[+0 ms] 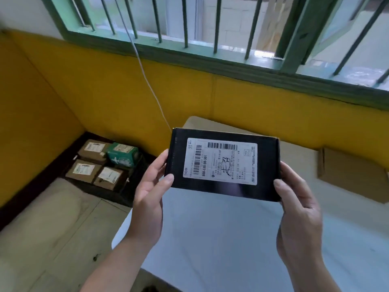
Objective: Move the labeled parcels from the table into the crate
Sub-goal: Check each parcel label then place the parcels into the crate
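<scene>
Left hand (151, 186): lower centre of the frame, gripping the short left end of the black parcel (231, 191), thumb on its top face, fingers behind it.
Right hand (299, 207): lower right, holding the parcel's right end the same way, thumb on the near corner.
Black parcel: held between both hands at mid-frame, raised above the table (210, 239), flat face tilted toward the camera.
Shipping label (220, 161): white, with barcodes and printed text, covering most of the parcel's upper face.
Table: pale top filling the lower right, under the hands.
Cardboard box (353, 178): brown, lying on the table at the right edge, well apart from the hands.
Crate (117, 194): dark, on the floor (52, 228) at mid-left, in the corner of the yellow wall (105, 91).
Crate contents: three brown labelled boxes (83, 170) and a green box (123, 154), packed side by side.
White cable (147, 79): hanging from the barred window (210, 28) across the top, down behind the parcel.
</scene>
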Demonstrator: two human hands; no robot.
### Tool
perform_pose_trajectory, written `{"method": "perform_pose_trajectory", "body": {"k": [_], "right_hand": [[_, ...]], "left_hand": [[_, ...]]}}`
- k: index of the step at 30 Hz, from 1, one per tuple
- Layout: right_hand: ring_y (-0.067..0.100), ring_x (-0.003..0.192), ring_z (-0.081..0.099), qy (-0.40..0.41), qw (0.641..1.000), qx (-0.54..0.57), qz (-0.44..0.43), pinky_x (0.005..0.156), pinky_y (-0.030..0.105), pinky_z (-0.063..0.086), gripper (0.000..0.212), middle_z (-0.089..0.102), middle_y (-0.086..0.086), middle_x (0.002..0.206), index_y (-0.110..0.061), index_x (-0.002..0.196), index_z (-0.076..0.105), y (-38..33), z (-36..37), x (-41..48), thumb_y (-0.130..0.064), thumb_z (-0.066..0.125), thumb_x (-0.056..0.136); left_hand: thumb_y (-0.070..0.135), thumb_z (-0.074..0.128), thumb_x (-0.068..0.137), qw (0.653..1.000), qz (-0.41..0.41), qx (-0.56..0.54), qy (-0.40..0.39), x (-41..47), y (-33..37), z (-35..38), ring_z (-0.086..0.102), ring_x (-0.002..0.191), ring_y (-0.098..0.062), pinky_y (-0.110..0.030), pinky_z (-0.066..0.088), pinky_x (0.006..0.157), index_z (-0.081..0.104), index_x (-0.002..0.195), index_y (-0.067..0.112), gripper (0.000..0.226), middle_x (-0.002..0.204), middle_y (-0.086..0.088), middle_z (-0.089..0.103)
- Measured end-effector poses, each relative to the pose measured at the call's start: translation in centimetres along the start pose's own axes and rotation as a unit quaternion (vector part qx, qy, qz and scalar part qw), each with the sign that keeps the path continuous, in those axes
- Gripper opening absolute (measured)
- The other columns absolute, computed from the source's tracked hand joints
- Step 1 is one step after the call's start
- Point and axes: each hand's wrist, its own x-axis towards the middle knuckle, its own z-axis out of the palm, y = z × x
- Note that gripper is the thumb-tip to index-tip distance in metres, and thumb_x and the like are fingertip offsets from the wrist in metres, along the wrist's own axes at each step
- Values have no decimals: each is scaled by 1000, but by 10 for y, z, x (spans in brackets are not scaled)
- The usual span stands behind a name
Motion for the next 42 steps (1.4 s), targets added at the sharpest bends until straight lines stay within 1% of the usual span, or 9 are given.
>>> {"method": "perform_pose_trajectory", "body": {"k": [5, 9, 12, 17, 21, 29, 34, 37, 42], "right_hand": [[13, 106, 66, -68, 996, -25, 51, 84, 26, 57, 32, 72, -6, 112, -27, 117, 69, 45, 85, -32, -9, 58, 93], [4, 99, 66, -88, 992, -59, 64, 69, 11, 53, 31, 72, -9, 110, -29, 115, 69, 86, 168, -66, -10, 58, 93], [3, 98, 64, -94, 988, -81, 90, 64, 8, 50, 30, 67, -6, 117, -27, 120, 66, 117, 227, -91, -12, 57, 95], [7, 107, 58, -105, 975, -124, 150, 71, 16, 50, 29, 65, -10, 116, -36, 117, 63, 166, 300, -115, -18, 59, 95], [6, 107, 56, -98, 964, -173, 179, 87, 33, 53, 27, 62, -15, 116, -45, 112, 60, 206, 345, -108, -27, 60, 93], [7, 105, 58, -76, 948, -196, 240, 87, 32, 52, 28, 62, -14, 113, -43, 114, 61, 299, 442, -46, -24, 61, 93], [6, 90, 59, -48, 925, -225, 303, 73, 19, 43, 24, 65, -1, 113, -26, 117, 61, 377, 505, 16, -22, 61, 93], [-6, 81, 55, -58, 910, -244, 330, 59, 8, 38, 14, 66, -7, 107, -32, 106, 61, 426, 533, 53, -26, 59, 93], [9, 121, 52, -130, 883, -249, 376, 82, 21, 44, 45, 56, -11, 134, -38, 138, 47, 515, 565, 97, -43, 55, 94]], "left_hand": [[25, 57, 87, 995, -14, 39, 96, -15, 13, -98, 67, 111, -19, -28, 58, 78, 53, 131, 50, 51, 122, 2, 69], [36, 61, 80, 984, -35, 66, 161, -22, 23, -190, 58, 123, -14, -46, 41, 106, 49, 130, 57, 56, 128, 12, 65], [36, 61, 78, 977, -78, 74, 183, -22, 32, -253, 52, 128, -10, -48, 34, 113, 50, 131, 56, 58, 132, 17, 62], [34, 60, 76, 963, -139, 83, 215, -6, 44, -338, 56, 115, 4, -41, 37, 112, 50, 131, 52, 58, 114, 31, 66], [34, 60, 75, 951, -178, 93, 237, 23, 42, -386, 55, 117, -1, -44, 37, 112, 50, 133, 50, 61, 116, 29, 65], [21, 58, 95, 926, -237, 157, 247, 137, 5, -482, 52, 124, -13, -48, 36, 113, 45, 138, 46, 52, 133, 13, 58], [26, 61, 96, 892, -314, 172, 277, 230, -36, -545, 53, 122, -21, -48, 37, 111, 47, 131, 45, 43, 134, 4, 57], [25, 61, 95, 887, -337, 180, 258, 284, -70, -582, 55, 122, -24, -49, 39, 110, 46, 138, 31, 46, 136, -2, 58], [31, 62, 94, 887, -345, 226, 206, 361, -132, -632, 57, 119, -17, -44, 41, 108, 52, 132, 37, 40, 130, 6, 62]]}}
